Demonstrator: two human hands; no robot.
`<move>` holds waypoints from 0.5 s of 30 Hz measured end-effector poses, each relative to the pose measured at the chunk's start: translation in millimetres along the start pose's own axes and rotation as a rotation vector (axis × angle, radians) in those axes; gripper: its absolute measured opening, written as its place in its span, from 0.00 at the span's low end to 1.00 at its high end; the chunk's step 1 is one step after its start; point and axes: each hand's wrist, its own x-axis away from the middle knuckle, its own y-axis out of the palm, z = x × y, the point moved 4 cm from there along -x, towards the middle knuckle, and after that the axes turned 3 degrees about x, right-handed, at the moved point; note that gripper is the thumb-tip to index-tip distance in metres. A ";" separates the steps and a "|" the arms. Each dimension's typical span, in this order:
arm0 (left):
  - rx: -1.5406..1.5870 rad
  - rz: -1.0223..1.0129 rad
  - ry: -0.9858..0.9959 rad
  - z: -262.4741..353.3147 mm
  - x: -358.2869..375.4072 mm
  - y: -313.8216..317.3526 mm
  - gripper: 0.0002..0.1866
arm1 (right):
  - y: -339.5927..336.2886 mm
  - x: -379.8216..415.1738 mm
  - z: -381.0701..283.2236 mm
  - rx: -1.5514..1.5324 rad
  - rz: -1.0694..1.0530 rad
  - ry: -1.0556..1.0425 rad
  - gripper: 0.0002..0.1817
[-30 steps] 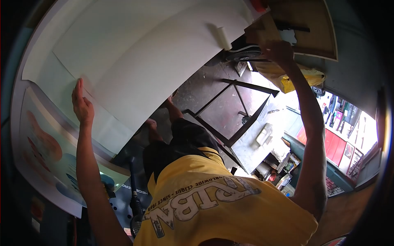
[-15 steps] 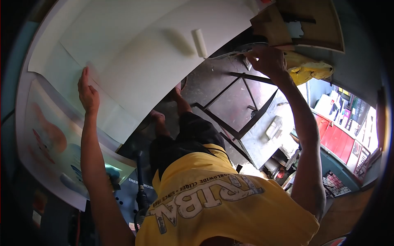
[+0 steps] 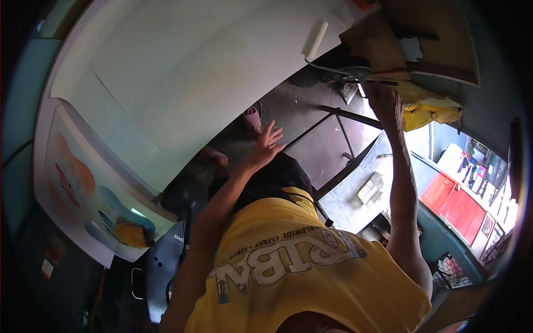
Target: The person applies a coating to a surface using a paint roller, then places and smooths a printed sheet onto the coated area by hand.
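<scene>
your right hand grips the white cylindrical paint roller, handle inside the closed fingers, sleeve beyond them. your left hand has its fingers spread, apart from the large white sheet.

We read TRIBAL across the yellow shirt.
Beside it, in smaller print, we make out WORLDWIDE CLIQUE and SINCE.

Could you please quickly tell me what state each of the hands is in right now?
Left hand: open, fingers apart, holding nothing.
Right hand: closed around the handle of a roller.
</scene>
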 end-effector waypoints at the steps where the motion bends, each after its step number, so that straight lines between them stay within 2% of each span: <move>1: 0.185 0.036 -0.098 -7.9 -28.2 7.6 0.48 | -6.5 -8.5 1.3 0.029 0.062 -0.067 0.17; 2: 0.323 0.119 -0.053 -2.8 -48.3 11.8 0.47 | -4.9 -17.8 13.6 0.079 -0.008 -0.044 0.16; 4: 0.557 0.210 0.112 13.4 -78.7 16.5 0.46 | -2.9 -33.7 35.9 0.064 0.032 -0.083 0.17; 7: 0.785 0.288 0.261 49.9 -105.5 21.0 0.33 | -0.6 -51.6 54.2 0.056 0.018 -0.078 0.20; 10: 0.961 0.285 0.297 58.3 -130.7 22.0 0.21 | -2.2 -57.5 51.0 0.024 0.055 -0.086 0.20; 12: 0.995 0.274 0.321 61.9 -142.6 28.5 0.16 | 4.9 -57.5 51.4 0.031 0.080 -0.103 0.20; 15: 1.041 0.278 0.320 70.4 -153.1 39.9 0.13 | 8.0 -55.2 47.8 0.035 -0.006 -0.061 0.17</move>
